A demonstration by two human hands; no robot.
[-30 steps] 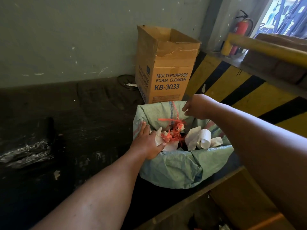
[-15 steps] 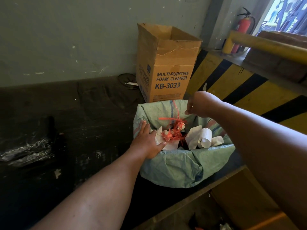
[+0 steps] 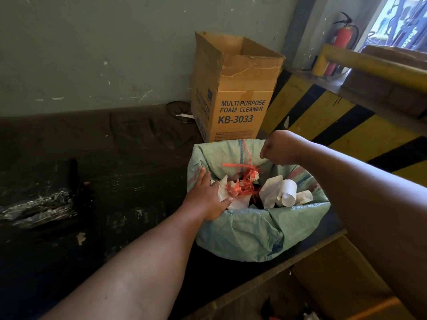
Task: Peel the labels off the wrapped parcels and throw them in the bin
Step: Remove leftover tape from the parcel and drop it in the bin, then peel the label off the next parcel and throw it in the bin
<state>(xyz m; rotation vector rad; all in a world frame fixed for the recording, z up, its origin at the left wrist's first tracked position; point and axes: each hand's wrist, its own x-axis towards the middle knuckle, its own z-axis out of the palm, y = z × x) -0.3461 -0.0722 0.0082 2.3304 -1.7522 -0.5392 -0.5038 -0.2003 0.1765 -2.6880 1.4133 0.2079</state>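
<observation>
Green woven sack lining the bin (image 3: 254, 232), centre frame. Left hand (image 3: 205, 199), at 9 o'clock on the rim, presses flat-fingered on crumpled white labels (image 3: 231, 199); right hand (image 3: 280, 150), at 1 o'clock, is curled, contents indiscernible. Disposal appears nearly complete; no parcels are visible. One cardboard box (image 3: 238, 93) at 12 o'clock.

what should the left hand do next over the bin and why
Probably let go of the white paper and lift away. The left hand rests on crumpled white paper just inside the green-lined bin, beside red strips and rolled labels, so the scrap is already where it belongs. The right hand, fingers curled, hovers at the far rim; whether it holds anything cannot be told.
</observation>
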